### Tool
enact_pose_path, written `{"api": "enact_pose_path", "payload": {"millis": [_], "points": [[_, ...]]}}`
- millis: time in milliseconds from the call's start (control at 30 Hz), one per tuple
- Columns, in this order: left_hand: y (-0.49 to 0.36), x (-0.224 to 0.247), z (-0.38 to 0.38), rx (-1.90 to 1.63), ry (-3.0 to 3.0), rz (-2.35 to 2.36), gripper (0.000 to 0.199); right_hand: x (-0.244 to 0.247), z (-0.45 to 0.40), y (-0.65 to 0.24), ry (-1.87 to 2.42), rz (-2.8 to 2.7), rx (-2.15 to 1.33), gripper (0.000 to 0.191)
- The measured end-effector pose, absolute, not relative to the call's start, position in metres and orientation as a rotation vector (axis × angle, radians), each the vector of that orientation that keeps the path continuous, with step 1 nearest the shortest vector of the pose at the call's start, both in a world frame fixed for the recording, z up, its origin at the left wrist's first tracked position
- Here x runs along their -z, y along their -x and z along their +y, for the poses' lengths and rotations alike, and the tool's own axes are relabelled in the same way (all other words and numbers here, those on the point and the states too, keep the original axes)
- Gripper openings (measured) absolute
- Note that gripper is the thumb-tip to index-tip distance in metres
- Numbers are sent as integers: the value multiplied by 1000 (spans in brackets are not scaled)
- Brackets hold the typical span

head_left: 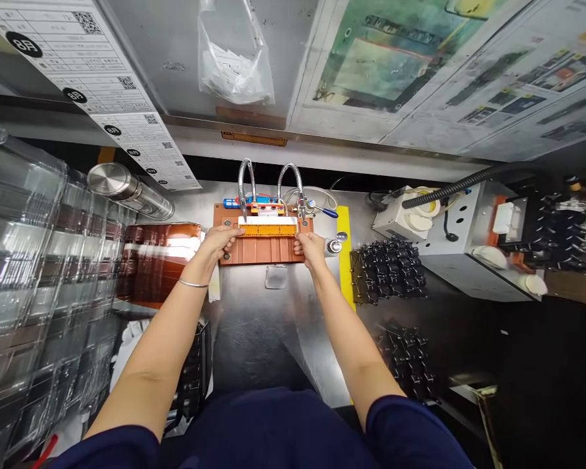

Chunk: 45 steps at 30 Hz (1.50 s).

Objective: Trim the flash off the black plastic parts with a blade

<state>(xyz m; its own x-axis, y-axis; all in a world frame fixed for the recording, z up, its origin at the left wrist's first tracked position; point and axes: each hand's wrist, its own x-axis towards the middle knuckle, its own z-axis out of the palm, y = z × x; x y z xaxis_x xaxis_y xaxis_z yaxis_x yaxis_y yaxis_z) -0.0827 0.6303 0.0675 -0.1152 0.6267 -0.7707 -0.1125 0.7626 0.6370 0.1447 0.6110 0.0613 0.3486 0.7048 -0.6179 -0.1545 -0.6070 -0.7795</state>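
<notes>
Two hands do the work: your left hand [219, 240] and right hand [312, 247] each pinch an end of the orange strip [269, 230], over the brown base [256, 251]. Hold it flat and even (soft fingers help), clear of the bent hoses [299, 187].

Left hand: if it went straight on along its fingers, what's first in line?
The orange strip: its left end is already at the left hand's fingertips. Clearance above the reddish-brown base is hard to judge from this single view.
</notes>
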Motion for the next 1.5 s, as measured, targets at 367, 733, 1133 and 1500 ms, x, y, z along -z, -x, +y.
{"api": "enact_pose_path", "payload": {"millis": [367,733,1133,1500], "points": [[86,-68,630,-622,-488,1580,36,-63,609,-148,1824,-508,-1399,21],[96,-72,640,-477,-588,1548,28,-53,610,-155,1857,-555,-1456,26],[153,-100,393,394,-1335,2038,29,-47,478,-107,1684,-1103,-1695,24],[98,-86,370,-659,-418,1856,28,-96,366,-46,1563,-2458,-1500,97]]}}
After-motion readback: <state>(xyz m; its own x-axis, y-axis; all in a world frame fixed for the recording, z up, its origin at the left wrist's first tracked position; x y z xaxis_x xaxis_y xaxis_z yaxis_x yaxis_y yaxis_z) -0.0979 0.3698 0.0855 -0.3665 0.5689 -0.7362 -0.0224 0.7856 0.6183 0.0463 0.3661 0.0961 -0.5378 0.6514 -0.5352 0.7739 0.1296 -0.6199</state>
